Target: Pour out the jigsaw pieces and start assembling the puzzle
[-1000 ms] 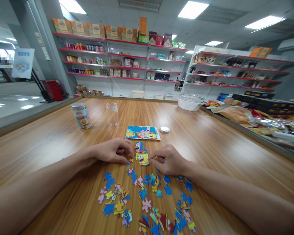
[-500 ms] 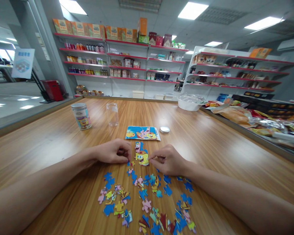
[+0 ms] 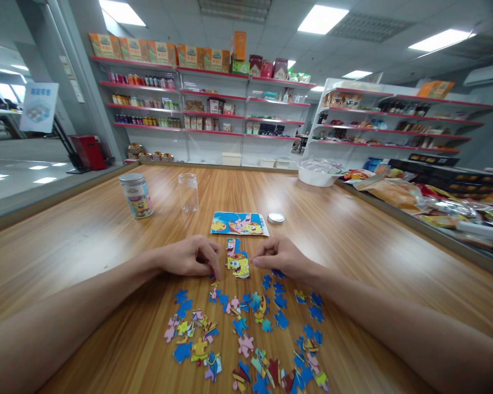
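A small joined section of cartoon jigsaw puzzle [image 3: 239, 265], with a yellow face and a pink figure, lies between my hands. My left hand [image 3: 193, 256] is curled at its left, index fingertip down on a small jigsaw piece [image 3: 215, 283], partly hidden by the finger. To the right of the section, my right hand [image 3: 282, 256] has thumb and index finger pinched together; anything between them is too small to make out. Loose blue, pink and yellow jigsaw pieces [image 3: 245, 344] are spread below both hands. Beyond them lies the picture card [image 3: 239, 224].
A round metal lid [image 3: 276, 218] lies right of the card. A printed can [image 3: 136, 196] and a clear plastic cup [image 3: 188, 192] stand at the left. A white basin [image 3: 318, 176] and packaged snacks [image 3: 402, 197] are at the right, with stocked shelves behind.
My right hand has lifted slightly and shifted away, uncovering several blue pieces beneath it. The small piece by my left fingers has moved down and left, away from the joined section.
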Motion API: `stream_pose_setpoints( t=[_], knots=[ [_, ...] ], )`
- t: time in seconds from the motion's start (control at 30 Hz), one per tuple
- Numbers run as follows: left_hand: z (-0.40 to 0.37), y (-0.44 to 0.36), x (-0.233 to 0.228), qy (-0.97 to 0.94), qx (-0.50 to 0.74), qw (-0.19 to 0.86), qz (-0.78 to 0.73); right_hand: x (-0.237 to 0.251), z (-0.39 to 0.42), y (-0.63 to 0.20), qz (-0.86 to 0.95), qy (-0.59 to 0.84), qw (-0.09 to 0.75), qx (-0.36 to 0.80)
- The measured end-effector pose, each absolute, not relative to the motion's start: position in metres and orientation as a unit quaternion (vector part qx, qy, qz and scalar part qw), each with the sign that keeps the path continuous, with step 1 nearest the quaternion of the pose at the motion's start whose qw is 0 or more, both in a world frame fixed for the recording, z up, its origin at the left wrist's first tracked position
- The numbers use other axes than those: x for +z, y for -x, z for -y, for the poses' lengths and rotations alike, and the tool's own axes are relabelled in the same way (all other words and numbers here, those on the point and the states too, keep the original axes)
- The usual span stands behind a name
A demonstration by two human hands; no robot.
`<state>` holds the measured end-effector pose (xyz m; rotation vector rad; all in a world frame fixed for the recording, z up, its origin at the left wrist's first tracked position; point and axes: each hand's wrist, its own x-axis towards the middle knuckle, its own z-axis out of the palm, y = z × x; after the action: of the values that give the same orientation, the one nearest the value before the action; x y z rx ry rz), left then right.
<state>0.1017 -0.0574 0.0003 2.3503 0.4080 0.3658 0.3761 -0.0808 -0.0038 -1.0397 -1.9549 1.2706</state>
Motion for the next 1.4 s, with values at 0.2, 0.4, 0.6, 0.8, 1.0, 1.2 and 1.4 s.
stream_pose_setpoints(
  t=[0.2,0.4,0.6,0.8,1.0,1.2,1.4],
  knots=[
    [0.057,-0.102,0.0,-0.874,0.148,0.424,-0.187,0.013,0.067,-0.389,0.672,0.383,0.154,0.615],
    [0.056,-0.098,0.002,-0.81,0.153,0.517,-0.231,0.016,0.069,-0.39,0.733,0.373,0.068,0.565],
    [0.053,-0.09,0.001,-0.765,0.111,0.57,-0.277,0.02,0.072,-0.387,0.751,0.372,0.038,0.544],
    [0.063,-0.094,0.015,-0.781,-0.04,0.563,-0.267,0.02,0.072,-0.386,0.749,0.371,0.034,0.547],
    [0.067,-0.095,0.024,-0.786,-0.167,0.527,-0.277,0.018,0.073,-0.385,0.754,0.381,0.044,0.533],
    [0.073,-0.105,0.025,-0.759,-0.267,0.507,-0.309,0.017,0.071,-0.385,0.751,0.395,0.034,0.528],
    [0.074,-0.108,0.026,-0.76,-0.278,0.502,-0.304,0.016,0.071,-0.386,0.757,0.395,0.035,0.52]
  ],
)
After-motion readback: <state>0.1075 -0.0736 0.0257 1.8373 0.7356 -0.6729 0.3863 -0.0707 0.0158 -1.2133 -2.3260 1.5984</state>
